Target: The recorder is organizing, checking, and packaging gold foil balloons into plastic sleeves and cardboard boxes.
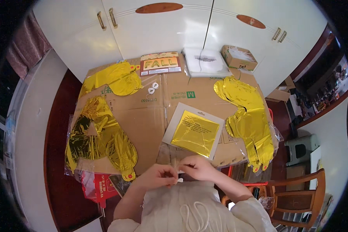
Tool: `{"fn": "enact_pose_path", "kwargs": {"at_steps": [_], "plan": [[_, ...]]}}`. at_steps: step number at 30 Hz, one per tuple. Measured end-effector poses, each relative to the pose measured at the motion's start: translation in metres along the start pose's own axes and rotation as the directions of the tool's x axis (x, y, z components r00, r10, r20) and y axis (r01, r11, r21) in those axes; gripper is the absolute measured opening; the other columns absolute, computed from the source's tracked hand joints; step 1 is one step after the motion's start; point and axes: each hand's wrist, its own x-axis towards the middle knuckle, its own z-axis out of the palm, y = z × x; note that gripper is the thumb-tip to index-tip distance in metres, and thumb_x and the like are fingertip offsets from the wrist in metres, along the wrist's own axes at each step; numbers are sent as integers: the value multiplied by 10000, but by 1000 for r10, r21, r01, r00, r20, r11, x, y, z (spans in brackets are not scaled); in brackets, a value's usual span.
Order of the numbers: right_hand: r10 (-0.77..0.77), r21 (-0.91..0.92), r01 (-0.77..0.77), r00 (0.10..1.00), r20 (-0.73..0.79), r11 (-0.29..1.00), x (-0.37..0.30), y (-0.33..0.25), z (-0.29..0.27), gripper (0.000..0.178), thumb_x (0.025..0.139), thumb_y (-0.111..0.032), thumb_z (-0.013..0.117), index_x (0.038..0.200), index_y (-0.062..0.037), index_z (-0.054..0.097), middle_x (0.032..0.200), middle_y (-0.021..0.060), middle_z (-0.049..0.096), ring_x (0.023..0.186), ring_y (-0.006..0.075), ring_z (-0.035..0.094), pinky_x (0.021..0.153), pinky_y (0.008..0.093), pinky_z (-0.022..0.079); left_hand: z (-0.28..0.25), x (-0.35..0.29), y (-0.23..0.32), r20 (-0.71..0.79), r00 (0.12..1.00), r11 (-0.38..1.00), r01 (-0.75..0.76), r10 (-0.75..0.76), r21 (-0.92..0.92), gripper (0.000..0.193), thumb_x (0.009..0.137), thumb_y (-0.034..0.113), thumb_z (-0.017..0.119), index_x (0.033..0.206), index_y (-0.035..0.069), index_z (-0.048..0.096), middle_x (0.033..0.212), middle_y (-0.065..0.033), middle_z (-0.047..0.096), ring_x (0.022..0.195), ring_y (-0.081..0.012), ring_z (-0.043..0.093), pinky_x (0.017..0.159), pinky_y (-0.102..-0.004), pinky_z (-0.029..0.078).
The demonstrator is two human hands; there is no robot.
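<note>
At the near edge of the cardboard-covered table, my left hand [159, 176] and my right hand [199, 168] meet with fingertips pinched. A thin, pale, see-through piece seems to stand between them, too small to make out. Below the fingers a little white bit [180, 180] shows against my clothes. Just beyond my hands lies a flat clear packet [195, 133] with folded gold foil on a white hanging card, tilted on the cardboard. Flat gold foil balloons rest to the left [121, 149] and to the right [245, 120], apart from both hands.
Another gold foil balloon [123, 79] lies far left, near two small white ribbon rolls [152, 88]. Along the back are a printed card packet [160, 63], a stack of clear plastic bags [205, 63] and a small carton [239, 58]. A wooden chair [297, 193] stands right.
</note>
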Motion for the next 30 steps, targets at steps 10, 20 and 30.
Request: {"fn": "enact_pose_path", "kwargs": {"at_steps": [10, 20, 30], "plan": [[36, 90, -32, 999, -39, 995, -3, -12, -4, 94, 822, -112, 648, 839, -19, 655, 738, 144, 621, 679, 306, 623, 593, 374, 477, -1, 1, -2, 79, 997, 998, -13, 9, 55, 39, 865, 46, 659, 885, 28, 630, 779, -32, 648, 657, -76, 600, 570, -220, 481], [-52, 49, 57, 994, -101, 997, -3, -3, 5, 87, 801, -138, 617, 853, -75, 647, 700, 109, 594, 656, 298, 622, 600, 419, 499, 1, 3, -3, -88, 996, 998, 6, -11, -65, 81, 867, 88, 684, 913, 48, 630, 817, -33, 650, 662, -75, 582, 563, -226, 485], [-239, -660, 114, 966, -102, 743, -12, -18, 18, 121, 793, -141, 613, 889, -87, 663, 710, 80, 593, 668, 229, 624, 570, 374, 495, 14, 16, -19, -394, 874, 951, -209, 285, 227, 128, 874, 66, 670, 992, 20, 684, 802, -29, 647, 683, -87, 599, 584, -241, 496]]}}
